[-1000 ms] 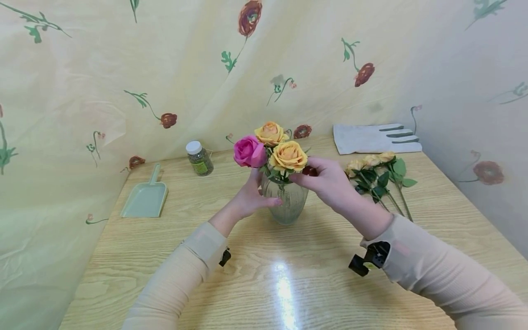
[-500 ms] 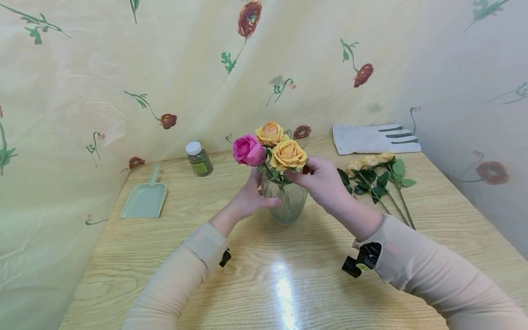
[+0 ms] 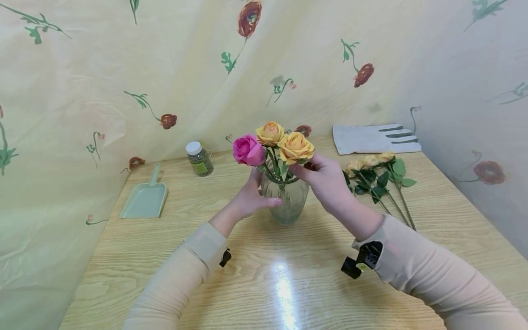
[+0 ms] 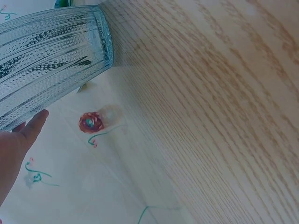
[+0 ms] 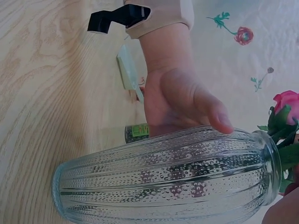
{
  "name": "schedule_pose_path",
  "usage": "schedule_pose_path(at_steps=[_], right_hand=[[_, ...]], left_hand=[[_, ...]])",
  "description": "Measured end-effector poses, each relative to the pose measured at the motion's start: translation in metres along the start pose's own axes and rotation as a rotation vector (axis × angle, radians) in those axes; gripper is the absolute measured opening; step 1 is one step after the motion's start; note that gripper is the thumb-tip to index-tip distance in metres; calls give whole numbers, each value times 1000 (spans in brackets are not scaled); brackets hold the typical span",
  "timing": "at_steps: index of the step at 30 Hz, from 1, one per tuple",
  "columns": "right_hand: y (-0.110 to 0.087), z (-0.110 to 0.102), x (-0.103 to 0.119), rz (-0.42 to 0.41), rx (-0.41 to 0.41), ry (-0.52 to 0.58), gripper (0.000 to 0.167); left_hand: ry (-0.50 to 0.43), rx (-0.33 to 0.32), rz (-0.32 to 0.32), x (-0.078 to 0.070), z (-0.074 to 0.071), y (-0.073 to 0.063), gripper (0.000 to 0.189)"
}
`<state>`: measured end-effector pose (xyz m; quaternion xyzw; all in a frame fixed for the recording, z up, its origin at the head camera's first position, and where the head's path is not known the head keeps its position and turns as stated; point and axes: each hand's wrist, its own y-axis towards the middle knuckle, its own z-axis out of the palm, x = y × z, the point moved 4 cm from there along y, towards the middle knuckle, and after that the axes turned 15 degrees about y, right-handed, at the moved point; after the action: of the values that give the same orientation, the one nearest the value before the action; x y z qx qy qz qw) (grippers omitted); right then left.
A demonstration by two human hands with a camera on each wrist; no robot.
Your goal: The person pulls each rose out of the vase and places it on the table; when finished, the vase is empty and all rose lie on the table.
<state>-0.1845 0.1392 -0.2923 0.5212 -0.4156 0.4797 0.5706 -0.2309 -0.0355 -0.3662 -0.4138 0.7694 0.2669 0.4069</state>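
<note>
A clear ribbed glass vase [image 3: 286,208] stands upright on the wooden table, with a pink rose [image 3: 249,150] and two yellow roses in its mouth. My left hand [image 3: 250,196] holds the vase from its left side, the thumb laid across the front of the glass. Just under the bloom of the front yellow rose [image 3: 296,147], my right hand [image 3: 327,181] pinches its stem. Behind it rises the other yellow rose [image 3: 270,133]. In the right wrist view, the vase's dimpled glass [image 5: 163,172] shows with the left thumb pressed on it.
Several pale yellow roses [image 3: 371,161] with green leaves lie on the table at the right. A white work glove [image 3: 363,140] rests behind them. Toward the back left are a white-capped jar [image 3: 200,160] and a pale green dustpan [image 3: 144,201]. A floral sheet [image 3: 185,68] hangs behind the table.
The front yellow rose has shifted slightly right and up in my right hand, after that hand moved a little left. The left hand and vase have stayed in place.
</note>
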Motion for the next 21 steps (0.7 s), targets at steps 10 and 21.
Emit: schedule_pose_path(at_steps=[10, 21], right_hand=[[-1, -8, 4, -67, -67, 185, 19], [1, -12, 8, -123, -54, 300, 23]], left_hand=[[-16, 6, 0, -1, 0, 1, 107], [-2, 53, -31, -10, -3, -3, 109]])
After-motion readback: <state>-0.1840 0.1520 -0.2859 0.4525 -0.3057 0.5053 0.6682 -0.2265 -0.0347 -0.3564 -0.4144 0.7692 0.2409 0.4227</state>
